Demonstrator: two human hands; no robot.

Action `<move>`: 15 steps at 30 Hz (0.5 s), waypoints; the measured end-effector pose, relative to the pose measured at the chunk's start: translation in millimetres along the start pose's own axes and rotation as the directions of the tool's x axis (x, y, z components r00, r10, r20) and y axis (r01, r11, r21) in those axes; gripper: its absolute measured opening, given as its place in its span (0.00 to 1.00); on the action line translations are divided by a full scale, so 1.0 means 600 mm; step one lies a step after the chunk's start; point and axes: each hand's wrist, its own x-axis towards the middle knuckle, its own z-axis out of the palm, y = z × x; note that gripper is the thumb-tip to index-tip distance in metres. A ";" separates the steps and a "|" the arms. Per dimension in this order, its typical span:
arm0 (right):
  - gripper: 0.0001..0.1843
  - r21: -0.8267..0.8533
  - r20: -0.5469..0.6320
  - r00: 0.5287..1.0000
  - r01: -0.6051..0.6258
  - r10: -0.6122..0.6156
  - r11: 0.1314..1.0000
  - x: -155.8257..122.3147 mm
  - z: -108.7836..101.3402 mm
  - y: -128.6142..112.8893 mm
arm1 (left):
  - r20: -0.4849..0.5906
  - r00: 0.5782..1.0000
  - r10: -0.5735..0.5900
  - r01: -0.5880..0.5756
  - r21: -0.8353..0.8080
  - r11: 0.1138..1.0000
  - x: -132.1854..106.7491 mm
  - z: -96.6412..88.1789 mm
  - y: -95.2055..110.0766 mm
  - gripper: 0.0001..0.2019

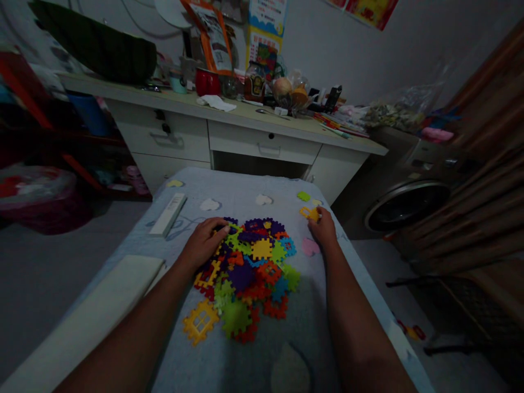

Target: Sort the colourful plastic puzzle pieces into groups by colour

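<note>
A heap of toothed, interlocking plastic building pieces (241, 277) in purple, green, orange, red, blue and yellow lies on the cloth-covered table. My left hand (204, 240) rests at the heap's upper left edge, its fingers curled and close together by purple and green pieces; whatever it grips is hidden. Away to the right, my right hand (325, 229) pinches a yellow building piece (310, 213) with an opening in it. Just beyond that hand a green piece (303, 195) lies apart. At the heap's near left is a yellow window-shaped piece (201, 322).
A white box-like strip (168, 214) lies at the table's left, and a long pale panel (94, 316) runs along the near left. Behind stands a cluttered counter (245, 117) with drawers. A washing machine (405, 185) is at right, a lined bin (41, 202) at left.
</note>
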 end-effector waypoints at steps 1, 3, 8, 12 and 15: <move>0.30 -0.007 -0.016 1.000 -0.001 0.001 1.000 0.001 0.004 0.001 | -0.002 1.000 -0.002 0.002 0.000 1.000 0.000 0.000 0.000 0.18; 0.30 -0.014 -0.042 0.999 0.000 0.000 1.000 0.005 0.012 0.003 | -0.007 1.000 -0.007 0.007 -0.002 1.000 0.000 0.000 0.000 0.18; 0.28 -0.013 -0.064 0.998 -0.001 0.001 1.000 0.015 0.022 0.010 | -0.011 1.000 -0.003 0.003 -0.002 1.000 0.000 -0.001 0.005 0.18; 0.20 -0.039 -0.011 0.999 0.041 -0.042 0.998 0.015 0.024 0.014 | -0.005 1.000 0.002 -0.002 0.000 1.000 0.001 -0.001 0.005 0.19; 0.17 -0.072 0.069 0.997 0.042 -0.037 0.997 0.009 0.024 0.012 | -0.007 1.000 0.013 -0.013 0.005 1.000 0.001 -0.001 0.002 0.18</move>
